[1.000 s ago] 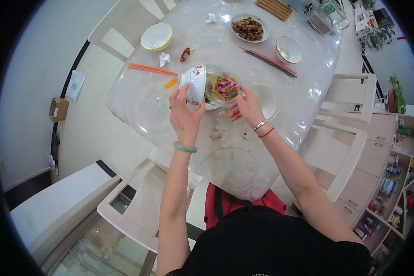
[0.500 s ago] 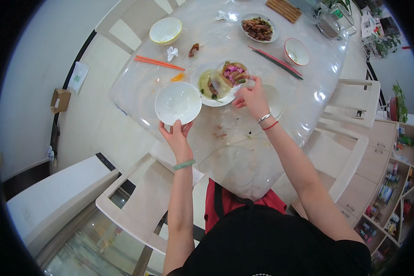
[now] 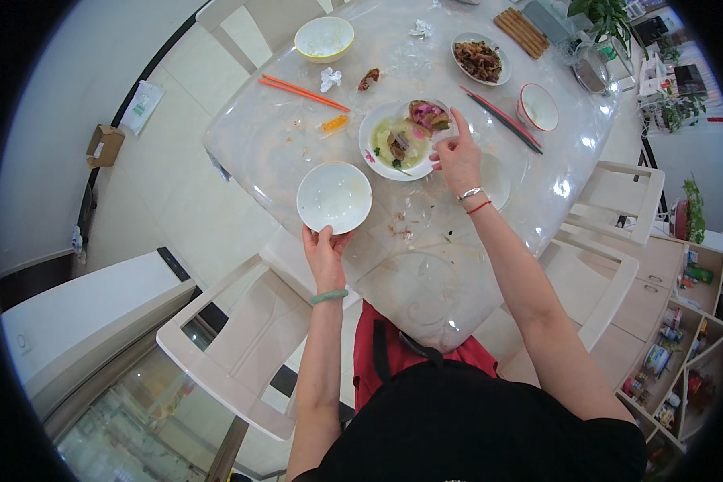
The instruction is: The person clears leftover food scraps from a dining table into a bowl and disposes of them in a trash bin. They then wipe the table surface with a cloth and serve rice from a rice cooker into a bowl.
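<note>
My left hand [image 3: 323, 253] grips the near rim of an empty white bowl [image 3: 334, 196], held level over the near left part of the glass table [image 3: 426, 273]. A green bangle circles that wrist. My right hand [image 3: 458, 157] holds the right rim of a white plate [image 3: 395, 143] with leftover food and sauce, near the table's middle. Bracelets sit on the right wrist.
Orange chopsticks [image 3: 302, 93] and crumpled tissue [image 3: 329, 79] lie at the far left, beside a yellow-rimmed bowl [image 3: 324, 38]. A plate of dark food [image 3: 479, 58], dark chopsticks [image 3: 502, 119] and a red-rimmed bowl [image 3: 537, 106] stand at the far right. White chairs surround the table.
My left hand tipped the white bowl upright and carried it from beside the plate toward me and to the left. My right hand stayed at the plate's rim.
</note>
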Motion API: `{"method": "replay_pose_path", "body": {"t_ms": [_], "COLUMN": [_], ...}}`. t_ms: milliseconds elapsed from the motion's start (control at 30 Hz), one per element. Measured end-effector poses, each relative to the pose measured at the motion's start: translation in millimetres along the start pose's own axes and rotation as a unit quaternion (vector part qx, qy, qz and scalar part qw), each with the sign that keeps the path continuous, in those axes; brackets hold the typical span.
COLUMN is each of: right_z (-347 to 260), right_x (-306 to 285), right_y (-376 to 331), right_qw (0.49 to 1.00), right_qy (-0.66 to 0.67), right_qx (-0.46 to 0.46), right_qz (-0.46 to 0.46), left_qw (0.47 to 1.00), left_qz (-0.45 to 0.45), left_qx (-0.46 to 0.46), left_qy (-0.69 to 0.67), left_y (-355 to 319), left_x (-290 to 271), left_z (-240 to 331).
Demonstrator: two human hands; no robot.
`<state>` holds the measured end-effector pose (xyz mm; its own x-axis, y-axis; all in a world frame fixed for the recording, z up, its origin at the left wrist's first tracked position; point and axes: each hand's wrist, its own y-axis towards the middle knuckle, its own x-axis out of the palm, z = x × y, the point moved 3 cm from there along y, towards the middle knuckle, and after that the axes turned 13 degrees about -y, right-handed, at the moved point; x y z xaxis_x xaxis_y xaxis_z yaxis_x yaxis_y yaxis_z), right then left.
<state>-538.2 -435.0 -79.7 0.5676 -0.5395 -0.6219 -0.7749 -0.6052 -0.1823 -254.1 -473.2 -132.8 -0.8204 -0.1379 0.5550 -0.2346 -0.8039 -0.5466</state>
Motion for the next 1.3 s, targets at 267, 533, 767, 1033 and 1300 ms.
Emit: {"method": "replay_pose_path", "body": {"t_ms": [267, 533, 767, 1033, 1300], "right_z": [8, -4, -13, -8, -10], "right_x": [20, 20, 17, 21, 16], "right_y": [11, 3, 9, 6, 9], "right_qw": [0.947, 0.929, 0.915, 0.910, 0.929], "right_qy": [-0.175, -0.202, -0.153, -0.171, -0.127], "right_qx": [-0.213, -0.263, -0.315, -0.329, -0.289], "right_qz": [0.167, 0.161, 0.201, 0.186, 0.192], "left_qw": [1.000, 0.999, 0.999, 0.999, 0.998], "left_qz": [-0.002, -0.007, -0.012, -0.013, -0.017], "left_qx": [-0.022, -0.016, -0.024, -0.027, -0.036], "left_qy": [0.015, 0.029, 0.029, 0.033, 0.043], "left_y": [-2, -1, 1, 1, 0], "left_x": [-4, -8, -10, -9, -6], "left_z": [-2, -3, -4, -1, 1]}}
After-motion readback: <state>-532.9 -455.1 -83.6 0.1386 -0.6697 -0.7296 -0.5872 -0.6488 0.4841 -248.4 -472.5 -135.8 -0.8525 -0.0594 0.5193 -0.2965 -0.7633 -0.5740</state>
